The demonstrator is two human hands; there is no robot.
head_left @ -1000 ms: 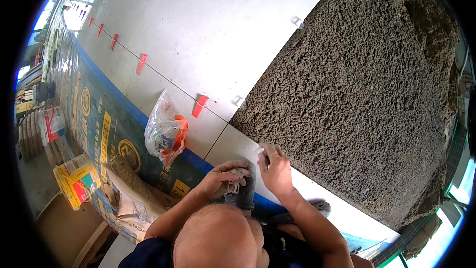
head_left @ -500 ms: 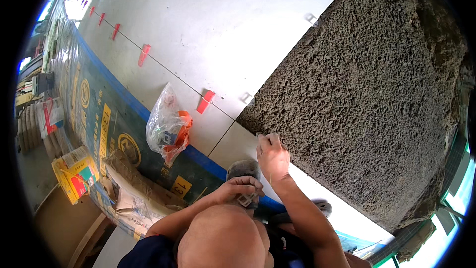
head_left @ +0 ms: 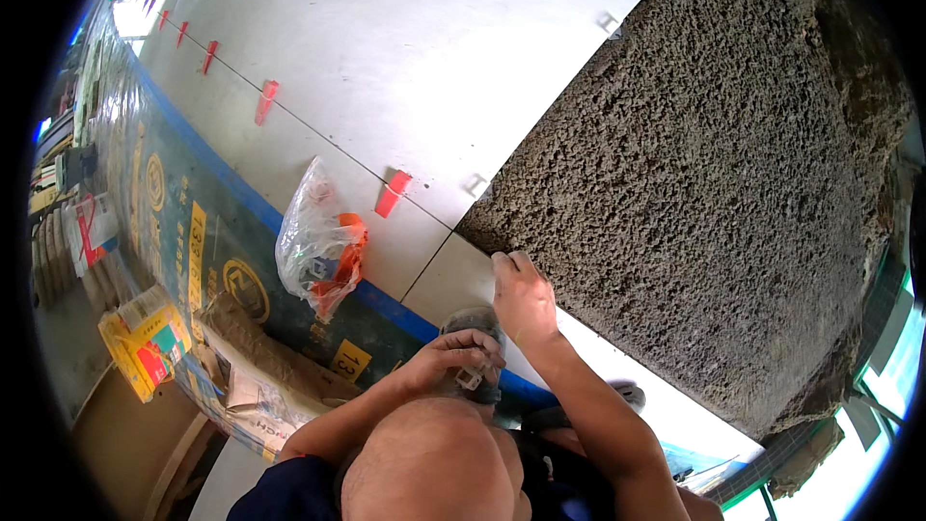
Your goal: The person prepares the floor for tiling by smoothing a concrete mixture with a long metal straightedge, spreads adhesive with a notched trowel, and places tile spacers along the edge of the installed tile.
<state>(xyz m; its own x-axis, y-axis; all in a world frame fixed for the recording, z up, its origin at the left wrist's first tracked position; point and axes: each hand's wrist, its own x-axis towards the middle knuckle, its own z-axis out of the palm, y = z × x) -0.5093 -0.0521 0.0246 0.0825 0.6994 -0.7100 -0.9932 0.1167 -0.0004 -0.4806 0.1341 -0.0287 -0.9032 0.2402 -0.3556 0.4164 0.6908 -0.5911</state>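
My left hand (head_left: 455, 359) is closed on small white plastic clips (head_left: 469, 378), low centre, over my shoe. My right hand (head_left: 521, 297) is bent at the edge of the white tile (head_left: 446, 275) beside the grey mortar bed (head_left: 675, 193); its fingertips and what they hold are hidden. Similar clips (head_left: 476, 183) sit along the upper tile's right edge, and red wedges (head_left: 394, 193) line the joint to the left. A clear plastic bag (head_left: 307, 241) with orange and blue pieces lies left of my hands.
A printed green protective sheet with blue tape (head_left: 203, 154) curves along the left, carrying torn cardboard (head_left: 241, 347). A yellow bucket (head_left: 145, 342) and stacked materials (head_left: 53, 251) are further left. Green-edged framing (head_left: 878, 386) and rough edges border the mortar at the right.
My right hand has moved up and slightly left to the corner where tile meets mortar, turning back-up. My left hand, still holding the clips, has shifted a little to the right.
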